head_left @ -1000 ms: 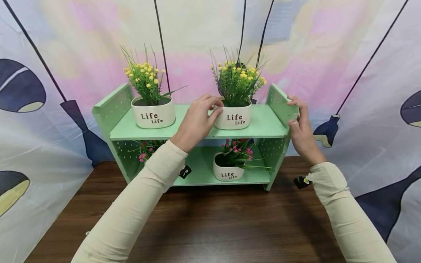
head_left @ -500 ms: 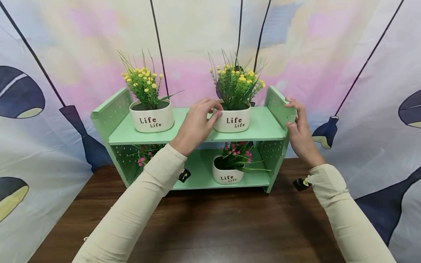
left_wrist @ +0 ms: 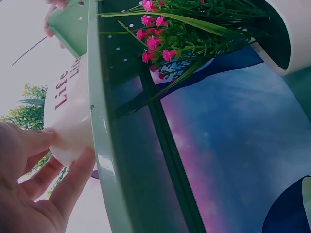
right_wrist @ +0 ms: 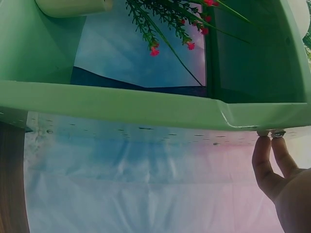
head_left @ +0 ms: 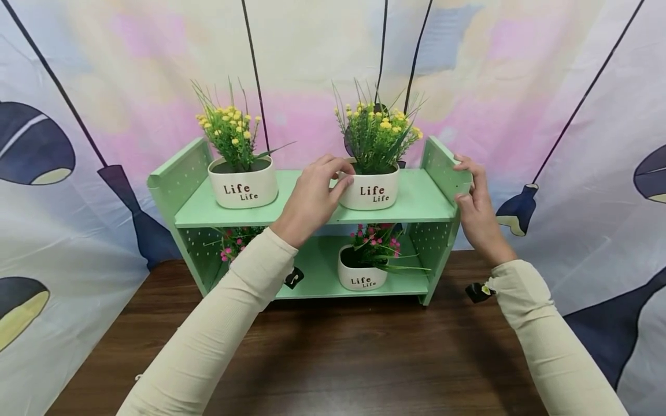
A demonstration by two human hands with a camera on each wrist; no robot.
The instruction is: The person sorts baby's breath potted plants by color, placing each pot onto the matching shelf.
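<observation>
On the upper board of a green two-tier shelf (head_left: 312,215), my left hand (head_left: 312,193) holds the left end of a white oval flower pot (head_left: 376,192). Yellow flowers and grass blades (head_left: 378,136) stand in that pot, which is lettered "Life". The left wrist view shows my thumb and fingertips on the same pot (left_wrist: 73,116). At the shelf's right end, my right hand (head_left: 480,211) grips the side panel (head_left: 439,167) near its top, fingertips at the edge and thumb lower down. In the right wrist view, two fingertips (right_wrist: 263,145) touch the panel's outer face.
A matching yellow-flowered pot (head_left: 244,185) stands upper left. Below it, pink flowers (head_left: 232,245) show, their pot hidden by my left sleeve (head_left: 255,271). Another white pot (head_left: 361,270) with pink flowers sits lower right. The shelf stands on a brown table (head_left: 333,352) before a patterned curtain (head_left: 322,52).
</observation>
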